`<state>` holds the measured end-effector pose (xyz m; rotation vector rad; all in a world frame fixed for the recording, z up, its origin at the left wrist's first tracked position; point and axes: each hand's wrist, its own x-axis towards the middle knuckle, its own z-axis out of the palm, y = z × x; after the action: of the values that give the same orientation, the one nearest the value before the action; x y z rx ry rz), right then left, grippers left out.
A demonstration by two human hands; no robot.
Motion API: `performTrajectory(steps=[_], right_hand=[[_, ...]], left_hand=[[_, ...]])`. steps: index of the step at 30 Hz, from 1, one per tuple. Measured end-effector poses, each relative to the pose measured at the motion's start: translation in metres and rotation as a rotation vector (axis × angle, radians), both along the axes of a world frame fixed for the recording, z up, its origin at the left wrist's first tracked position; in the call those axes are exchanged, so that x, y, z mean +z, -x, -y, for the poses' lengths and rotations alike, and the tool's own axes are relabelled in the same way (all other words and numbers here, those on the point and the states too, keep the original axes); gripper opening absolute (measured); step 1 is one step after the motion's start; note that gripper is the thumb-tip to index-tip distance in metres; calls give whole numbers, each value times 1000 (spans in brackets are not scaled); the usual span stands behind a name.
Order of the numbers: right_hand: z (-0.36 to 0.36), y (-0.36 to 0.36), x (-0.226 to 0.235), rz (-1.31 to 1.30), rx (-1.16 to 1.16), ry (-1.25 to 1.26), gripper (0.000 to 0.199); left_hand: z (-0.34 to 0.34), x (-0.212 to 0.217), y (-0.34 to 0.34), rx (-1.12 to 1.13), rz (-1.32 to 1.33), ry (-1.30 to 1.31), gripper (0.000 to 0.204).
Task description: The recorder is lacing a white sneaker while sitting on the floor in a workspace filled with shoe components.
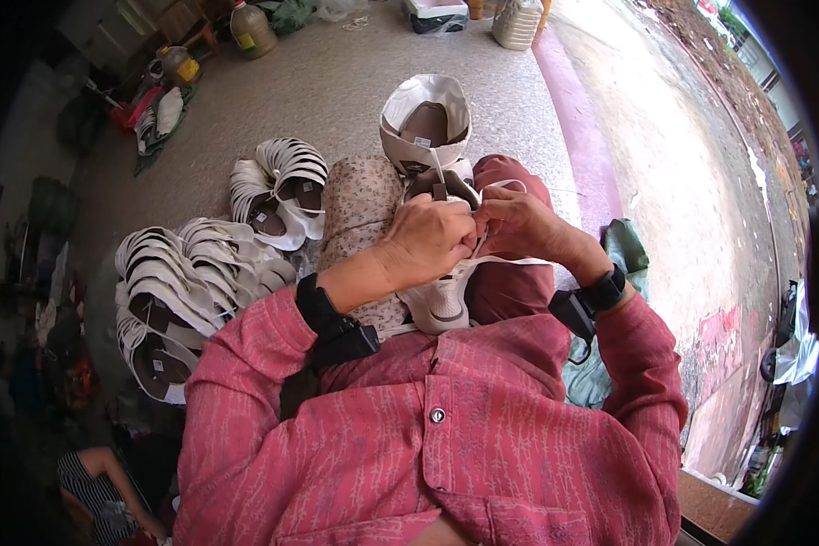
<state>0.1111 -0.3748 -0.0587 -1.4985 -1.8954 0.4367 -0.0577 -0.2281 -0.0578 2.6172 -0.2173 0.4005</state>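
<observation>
A pale shoe point(439, 308) lies across my lap with its toe towards me. My left hand point(430, 235) is closed over the front opening of this shoe, its fingertips bent down and partly hidden. Beside it, almost touching, my right hand point(524, 225) pinches a white shoelace. One stretch of the shoelace point(510, 261) runs out below the right hand; another loop shows above its fingers. Just beyond both hands stands a second beige shoe point(428, 116), its wide opening upward and a brown insole inside.
To my left, nested white shoes point(278, 187) stand in a row, with more stacked shoes point(173, 282) nearer. A floral cushion-like bundle point(359, 196) lies by my left arm. Green plastic point(623, 246) sits at my right. Jugs point(253, 32) stand far off. Another person's arm point(123, 487) shows at lower left.
</observation>
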Motion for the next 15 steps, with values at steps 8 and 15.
performTrajectory(steps=[8, 15], right_hand=[[2, 3, 12, -74, 17, 136, 22], [0, 4, 6, -83, -5, 126, 15]], left_hand=[[-11, 9, 5, 149, 45, -59, 7], [-200, 109, 49, 914, 550, -505, 14]])
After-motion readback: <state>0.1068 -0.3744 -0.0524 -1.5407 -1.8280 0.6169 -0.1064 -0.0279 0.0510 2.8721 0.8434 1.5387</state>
